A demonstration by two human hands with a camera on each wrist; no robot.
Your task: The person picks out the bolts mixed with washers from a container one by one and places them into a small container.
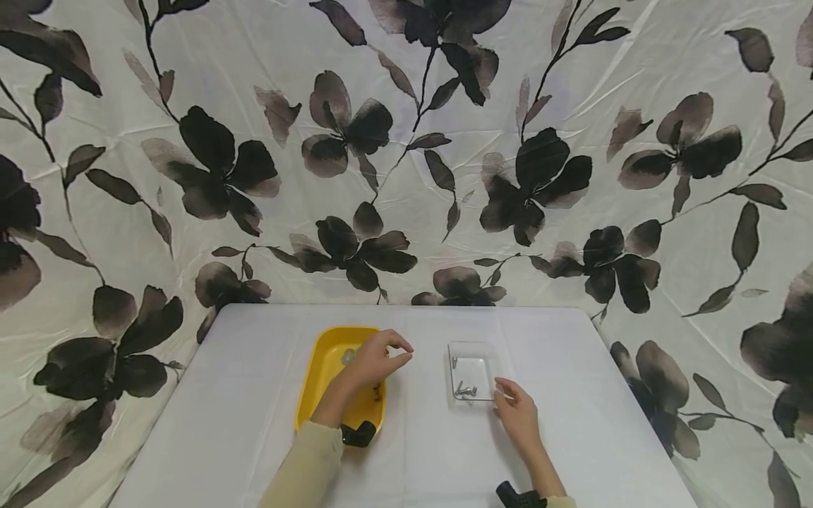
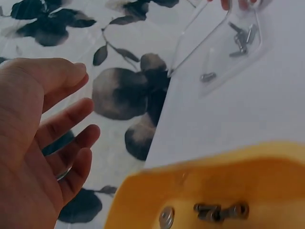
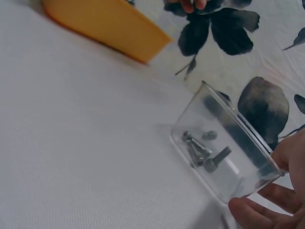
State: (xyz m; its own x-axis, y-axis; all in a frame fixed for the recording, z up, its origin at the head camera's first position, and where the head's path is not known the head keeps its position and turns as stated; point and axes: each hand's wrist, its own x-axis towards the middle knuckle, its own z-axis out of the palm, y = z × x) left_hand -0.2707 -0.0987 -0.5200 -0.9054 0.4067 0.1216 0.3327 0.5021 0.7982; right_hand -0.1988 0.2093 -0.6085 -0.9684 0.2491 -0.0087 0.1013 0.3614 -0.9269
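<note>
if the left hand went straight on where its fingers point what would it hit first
Probably the clear plastic box, though the left hand might pass above it; the hand's height is unclear.

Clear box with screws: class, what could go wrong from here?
The right hand holds the clear box near one corner, so a tug might tip or slide it. The screws lie loose inside and could spill. The left hand is close to the yellow tray and might bump it.
</note>
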